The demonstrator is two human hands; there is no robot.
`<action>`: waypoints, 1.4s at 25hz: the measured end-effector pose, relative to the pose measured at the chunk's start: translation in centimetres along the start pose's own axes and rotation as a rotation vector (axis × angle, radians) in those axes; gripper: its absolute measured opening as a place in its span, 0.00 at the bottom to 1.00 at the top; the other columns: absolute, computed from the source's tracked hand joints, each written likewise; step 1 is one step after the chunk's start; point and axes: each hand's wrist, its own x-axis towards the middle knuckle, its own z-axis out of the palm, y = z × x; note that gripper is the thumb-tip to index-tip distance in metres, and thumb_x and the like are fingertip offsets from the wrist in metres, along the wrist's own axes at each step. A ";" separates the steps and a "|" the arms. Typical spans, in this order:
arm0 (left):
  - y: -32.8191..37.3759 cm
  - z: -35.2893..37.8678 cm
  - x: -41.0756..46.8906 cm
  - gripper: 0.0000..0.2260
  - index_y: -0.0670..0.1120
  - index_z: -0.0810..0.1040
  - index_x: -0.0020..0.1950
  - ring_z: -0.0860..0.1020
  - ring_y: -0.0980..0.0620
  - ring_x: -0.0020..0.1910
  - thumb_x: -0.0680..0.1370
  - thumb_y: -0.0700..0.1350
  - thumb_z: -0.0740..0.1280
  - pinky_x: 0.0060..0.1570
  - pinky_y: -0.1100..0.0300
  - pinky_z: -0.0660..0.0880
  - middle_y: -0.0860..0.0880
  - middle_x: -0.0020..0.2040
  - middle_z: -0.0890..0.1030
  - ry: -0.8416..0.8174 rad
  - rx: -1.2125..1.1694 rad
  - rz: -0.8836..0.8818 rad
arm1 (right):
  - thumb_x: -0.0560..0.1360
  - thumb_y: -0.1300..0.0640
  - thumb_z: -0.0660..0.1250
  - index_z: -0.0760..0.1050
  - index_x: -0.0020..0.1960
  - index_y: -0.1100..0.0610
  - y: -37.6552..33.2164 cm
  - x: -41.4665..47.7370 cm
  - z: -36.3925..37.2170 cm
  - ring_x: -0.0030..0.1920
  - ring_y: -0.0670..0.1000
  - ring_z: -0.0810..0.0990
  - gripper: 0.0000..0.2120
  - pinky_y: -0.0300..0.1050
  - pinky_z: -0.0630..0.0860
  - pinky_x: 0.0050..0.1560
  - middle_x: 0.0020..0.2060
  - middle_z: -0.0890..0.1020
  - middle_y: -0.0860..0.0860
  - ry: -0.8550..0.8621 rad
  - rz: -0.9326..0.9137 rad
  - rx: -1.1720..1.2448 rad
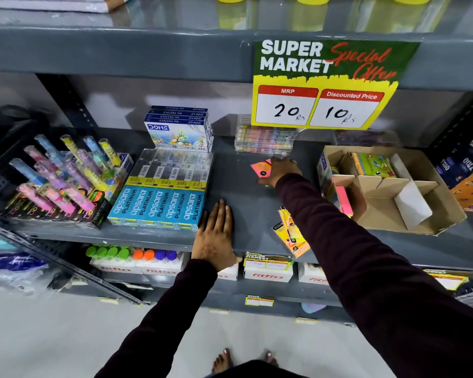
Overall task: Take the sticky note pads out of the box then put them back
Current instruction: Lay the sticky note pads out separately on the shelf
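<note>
Grey shelf (246,214), bare strip down the middle between the blue pencil packs (159,203) at 9 o'clock and the cardboard box (410,208) at 3 o'clock. That strip is the only open room.

Left hand (216,238) flat on the shelf's front edge, fingers stretched out, grasping nothing, just beside the pencil packs' right edge.

Right hand (280,170) reached deep toward 12 o'clock, grip closed on a pink sticky note pad (260,168), low over the shelf; cannot tell if the pad touches it. Clear marker packs (265,140) just behind the fingers, so little room further back.

Yellow-orange sticky note pads (291,233) lie near the front lip at 5 o'clock, partly under the right sleeve (352,241), one corner close to the edge.

Box open-topped, with cardboard dividers; a pink pad (344,199) stands on edge in its left compartment, a green-yellow pack (372,165) in the back compartment, front compartments bare.

Offer sign (325,85) hangs from the shelf above, over the back of the strip.
</note>
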 end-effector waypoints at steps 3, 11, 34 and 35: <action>-0.1 -0.1 0.0 0.51 0.37 0.48 0.74 0.49 0.42 0.76 0.63 0.62 0.67 0.74 0.47 0.44 0.38 0.77 0.51 0.020 -0.055 0.003 | 0.66 0.46 0.74 0.67 0.69 0.57 2.0 -0.8 -0.9 0.66 0.60 0.72 0.36 0.51 0.73 0.65 0.67 0.73 0.59 -0.052 -0.073 -0.112; 0.0 -0.1 -0.2 0.52 0.36 0.50 0.74 0.52 0.40 0.76 0.61 0.60 0.71 0.74 0.45 0.49 0.36 0.76 0.53 0.032 -0.048 0.017 | 0.65 0.48 0.77 0.58 0.75 0.57 6.2 -6.4 -5.2 0.71 0.55 0.67 0.45 0.44 0.65 0.71 0.73 0.66 0.55 -0.344 -0.253 -0.117; 0.2 0.2 0.0 0.50 0.37 0.45 0.74 0.47 0.43 0.76 0.66 0.64 0.65 0.75 0.46 0.48 0.38 0.77 0.48 -0.007 0.014 -0.014 | 0.72 0.63 0.71 0.68 0.68 0.65 -3.9 0.5 -2.9 0.66 0.58 0.73 0.26 0.47 0.69 0.64 0.67 0.73 0.60 -0.114 -0.409 0.058; 0.2 0.1 0.0 0.50 0.37 0.45 0.74 0.47 0.43 0.76 0.66 0.65 0.65 0.75 0.46 0.49 0.38 0.77 0.48 -0.012 0.016 -0.016 | 0.72 0.62 0.71 0.66 0.70 0.64 -4.6 0.7 -2.3 0.67 0.58 0.72 0.28 0.47 0.69 0.65 0.68 0.72 0.60 -0.118 -0.403 0.024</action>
